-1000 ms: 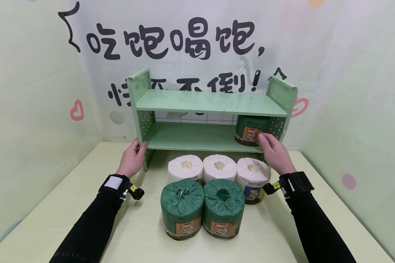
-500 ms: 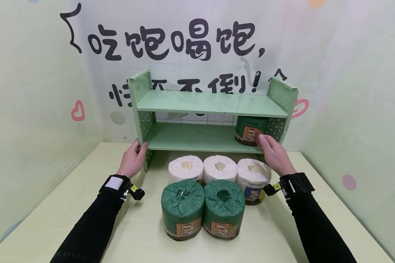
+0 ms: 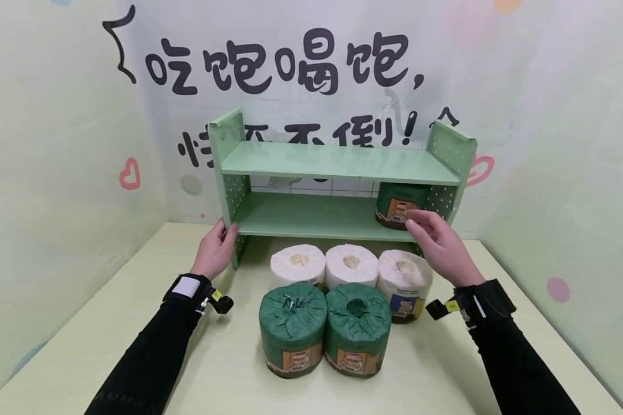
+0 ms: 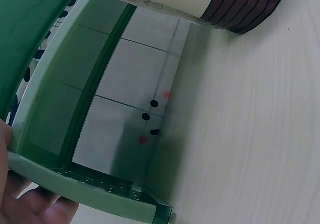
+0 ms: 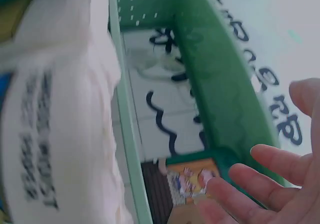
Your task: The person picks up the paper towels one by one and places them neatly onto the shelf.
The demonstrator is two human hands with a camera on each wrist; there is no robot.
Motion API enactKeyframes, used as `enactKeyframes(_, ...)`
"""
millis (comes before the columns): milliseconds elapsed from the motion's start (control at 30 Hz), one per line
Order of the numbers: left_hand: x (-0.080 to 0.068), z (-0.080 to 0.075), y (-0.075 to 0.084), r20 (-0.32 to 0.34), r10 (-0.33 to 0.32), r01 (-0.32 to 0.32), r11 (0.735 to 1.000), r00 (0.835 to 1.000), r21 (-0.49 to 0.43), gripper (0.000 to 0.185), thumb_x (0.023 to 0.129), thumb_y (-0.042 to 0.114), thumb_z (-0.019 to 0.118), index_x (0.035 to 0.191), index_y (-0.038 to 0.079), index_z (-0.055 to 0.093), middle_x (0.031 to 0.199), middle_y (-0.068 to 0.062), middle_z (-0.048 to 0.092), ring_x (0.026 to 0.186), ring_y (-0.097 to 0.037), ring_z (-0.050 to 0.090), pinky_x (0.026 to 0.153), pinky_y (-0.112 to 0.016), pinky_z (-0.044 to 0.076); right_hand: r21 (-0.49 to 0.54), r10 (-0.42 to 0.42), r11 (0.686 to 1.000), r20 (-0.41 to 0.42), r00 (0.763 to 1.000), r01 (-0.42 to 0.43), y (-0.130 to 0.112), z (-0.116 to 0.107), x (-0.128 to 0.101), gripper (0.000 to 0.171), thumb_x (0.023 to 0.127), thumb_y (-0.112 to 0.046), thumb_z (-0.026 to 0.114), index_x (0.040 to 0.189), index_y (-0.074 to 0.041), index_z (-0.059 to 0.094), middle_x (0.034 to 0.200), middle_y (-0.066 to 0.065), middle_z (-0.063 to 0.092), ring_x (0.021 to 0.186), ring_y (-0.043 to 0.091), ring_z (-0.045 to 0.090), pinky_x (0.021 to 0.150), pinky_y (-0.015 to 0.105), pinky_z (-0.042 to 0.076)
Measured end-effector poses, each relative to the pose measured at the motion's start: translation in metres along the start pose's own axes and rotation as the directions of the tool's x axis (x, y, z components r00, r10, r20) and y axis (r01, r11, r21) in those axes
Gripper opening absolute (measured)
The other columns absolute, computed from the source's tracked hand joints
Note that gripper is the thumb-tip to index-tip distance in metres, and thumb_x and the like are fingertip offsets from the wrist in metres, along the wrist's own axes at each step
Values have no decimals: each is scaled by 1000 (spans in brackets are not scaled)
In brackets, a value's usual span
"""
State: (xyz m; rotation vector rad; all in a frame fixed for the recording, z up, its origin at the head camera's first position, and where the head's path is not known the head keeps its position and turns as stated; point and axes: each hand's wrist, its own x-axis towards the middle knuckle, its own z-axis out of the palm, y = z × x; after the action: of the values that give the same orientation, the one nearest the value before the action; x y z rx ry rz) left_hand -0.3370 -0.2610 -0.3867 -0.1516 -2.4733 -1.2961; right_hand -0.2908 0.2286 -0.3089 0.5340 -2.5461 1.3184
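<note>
A pale green two-tier shelf rack (image 3: 311, 214) stands on the table. My left hand (image 3: 213, 253) grips its left side panel, thumb in front and fingers behind; the left wrist view shows those fingers (image 4: 37, 204) past the panel's edge. On the lower tier, at the right end, sits a green-wrapped toilet roll (image 3: 393, 202), its top hidden by the upper board. My right hand (image 3: 443, 248) is just in front of that roll, fingers spread and holding nothing. In the right wrist view the fingertips overlap the roll's printed label (image 5: 192, 179), and contact is hard to judge.
Three white-wrapped toilet rolls (image 3: 351, 266) stand in a row before the rack. Two green-wrapped toilet rolls (image 3: 293, 328) stand nearer me, side by side. A printed backdrop (image 3: 291, 69) rises behind the rack, with pale walls at both sides.
My right hand has let go of the green toilet roll on the lower tier and drawn slightly back, its fingers opening. The left hand keeps its hold. The head view has shifted a little.
</note>
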Motion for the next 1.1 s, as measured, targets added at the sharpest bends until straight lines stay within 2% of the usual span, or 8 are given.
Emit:
enactKeyframes(100,0,1,2,-7,5,-5,1000,1000,6,58,120,46,35,164,10,46,139,-33,65,108,-38,66,84,-43,57,1,-25,1000,14,1000,25,-7,0,-11,59,118,-41,50,163,-3,45,163,22,53,149,39,53,125,46,46)
enactKeyframes(267,2,2,0,-15,15,-14,1000,1000,19,56,120,45,36,162,10,47,113,-27,66,84,-25,56,69,-33,49,61,-69,996,56,996,66,-16,6,-32,51,117,-33,55,159,-4,49,159,20,57,136,7,61,105,7,47)
enactKeyframes(367,4,3,-2,-18,15,-15,1000,1000,24,56,120,45,35,162,10,47,107,-26,64,81,-25,55,69,-34,49,80,-91,993,91,992,84,-18,12,-43,48,117,-27,57,158,-5,49,157,20,59,133,5,62,103,10,50)
enactKeyframes(467,3,3,-2,-21,12,-12,1000,1000,23,57,120,45,35,164,10,46,117,-29,67,85,-25,56,70,-34,49,81,-106,992,123,987,97,-17,17,-52,47,116,-24,58,158,-5,50,155,21,61,136,25,64,103,15,54)
enactKeyframes(533,2,3,-1,-16,10,-10,1000,1000,21,57,120,44,35,165,10,45,119,-31,67,84,-25,55,70,-34,49,81,-118,991,136,984,108,-16,21,-57,46,115,-22,59,158,-6,50,154,23,61,135,29,65,102,17,56)
enactKeyframes(733,0,2,2,-9,7,-7,1000,1000,16,58,120,45,35,167,11,42,136,-31,67,92,-31,59,75,-36,50,109,-158,984,167,973,141,-10,31,-73,46,113,-15,61,157,-4,51,152,22,61,134,15,65,106,21,56)
enactKeyframes(967,-2,1,3,-17,9,-8,1000,1000,18,59,120,45,35,168,12,42,143,-30,65,96,-33,59,77,-38,49,116,-168,983,215,962,146,-11,44,-92,52,110,-16,67,158,-7,49,151,20,64,133,36,67,106,34,60)
enactKeyframes(1100,-2,-1,3,-21,10,-9,1000,1000,17,59,120,45,35,169,12,41,144,-29,65,93,-31,58,75,-37,49,110,-166,983,210,964,145,-11,53,-100,58,108,-17,71,160,-9,46,154,19,62,135,24,66,108,38,60)
